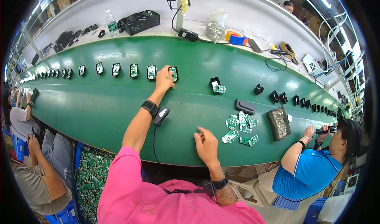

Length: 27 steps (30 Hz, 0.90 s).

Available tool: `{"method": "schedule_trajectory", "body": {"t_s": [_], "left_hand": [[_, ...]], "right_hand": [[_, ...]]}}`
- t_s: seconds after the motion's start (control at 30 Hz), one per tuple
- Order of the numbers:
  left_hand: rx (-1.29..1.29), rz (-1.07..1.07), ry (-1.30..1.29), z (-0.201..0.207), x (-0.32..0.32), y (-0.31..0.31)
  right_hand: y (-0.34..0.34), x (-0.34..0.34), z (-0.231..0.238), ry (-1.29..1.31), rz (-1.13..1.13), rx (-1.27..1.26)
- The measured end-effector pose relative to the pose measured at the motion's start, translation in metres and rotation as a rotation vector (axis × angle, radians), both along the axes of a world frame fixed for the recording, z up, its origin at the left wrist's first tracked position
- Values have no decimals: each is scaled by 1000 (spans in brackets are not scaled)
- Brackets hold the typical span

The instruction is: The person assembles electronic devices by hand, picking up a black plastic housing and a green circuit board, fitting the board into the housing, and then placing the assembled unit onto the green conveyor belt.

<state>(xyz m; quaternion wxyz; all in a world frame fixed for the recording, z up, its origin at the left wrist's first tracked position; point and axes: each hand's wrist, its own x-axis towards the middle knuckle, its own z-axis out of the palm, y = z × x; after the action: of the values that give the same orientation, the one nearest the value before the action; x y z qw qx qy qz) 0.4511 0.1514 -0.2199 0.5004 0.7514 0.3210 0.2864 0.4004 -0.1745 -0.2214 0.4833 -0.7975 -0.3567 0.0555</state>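
Note:
My left hand [164, 79] reaches far over the green bench and grips a small black case [176, 74] with a green circuit board in it. My fingers hide its left side. This case is at the right end of a row of similar filled cases, the nearest being a black case with a board [151, 72]. My right hand [206, 145] hovers over or rests on the near part of the bench, fingers loosely bent and apart, holding nothing. To its right lies a loose pile of green circuit boards [242, 122].
A black case with a board [217, 85] leaning out stands mid-bench. Several empty black cases [274, 96] line the right. A dark foam block [278, 123] and a black oblong object [244, 106] lie by the boards. A co-worker in blue [312, 168] sits right; others sit left.

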Motion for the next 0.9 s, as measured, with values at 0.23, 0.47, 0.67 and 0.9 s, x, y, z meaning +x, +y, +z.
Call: {"method": "schedule_trajectory", "body": {"t_s": [0.23, 0.47, 0.67, 0.9], "left_hand": [[712, 224, 65, 7, 7, -28], [471, -254, 236, 27, 58, -146], [400, -306, 131, 15, 59, -129], [-110, -525, -102, 59, -54, -197]], "right_hand": [[-9, 27, 8, 241, -52, 77], [-16, 29, 15, 230, -64, 63], [-54, 22, 7, 341, -151, 101], [-35, 40, 48, 547, -223, 413]]}}
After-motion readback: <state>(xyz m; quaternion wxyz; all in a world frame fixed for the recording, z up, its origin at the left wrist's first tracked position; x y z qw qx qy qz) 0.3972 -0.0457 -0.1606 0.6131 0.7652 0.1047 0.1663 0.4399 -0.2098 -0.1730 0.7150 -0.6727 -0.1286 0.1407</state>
